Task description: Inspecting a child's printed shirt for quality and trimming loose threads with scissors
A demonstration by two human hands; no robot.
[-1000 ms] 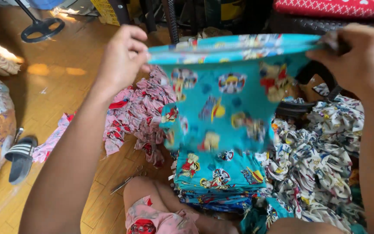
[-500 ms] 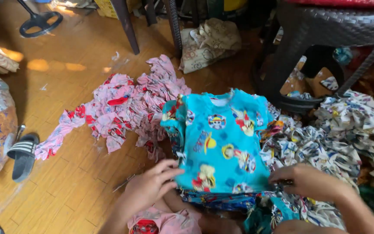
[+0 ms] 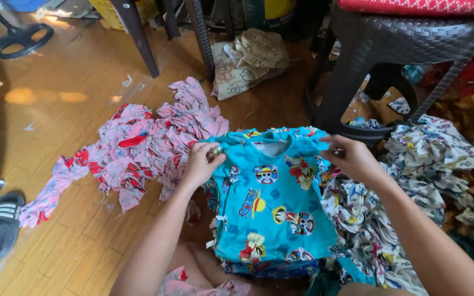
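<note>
A small turquoise shirt (image 3: 272, 203) with cartoon prints lies flat on a stack of the same turquoise garments in front of me. My left hand (image 3: 201, 164) pinches its left shoulder and sleeve. My right hand (image 3: 352, 157) grips the right shoulder near the neckline. Both of my forearms reach in from the bottom of the head view.
A pile of pink printed garments (image 3: 138, 145) spreads over the wooden floor at left. A heap of white and grey printed cloth (image 3: 412, 164) lies at right. A dark woven plastic stool (image 3: 390, 55) stands behind, a beige bag (image 3: 248, 60) beside it, and a black sandal (image 3: 4, 222) far left.
The turquoise shirt, held up a second ago, came down onto the stack. My hands then moved from its bottom hem up to its shoulders.
</note>
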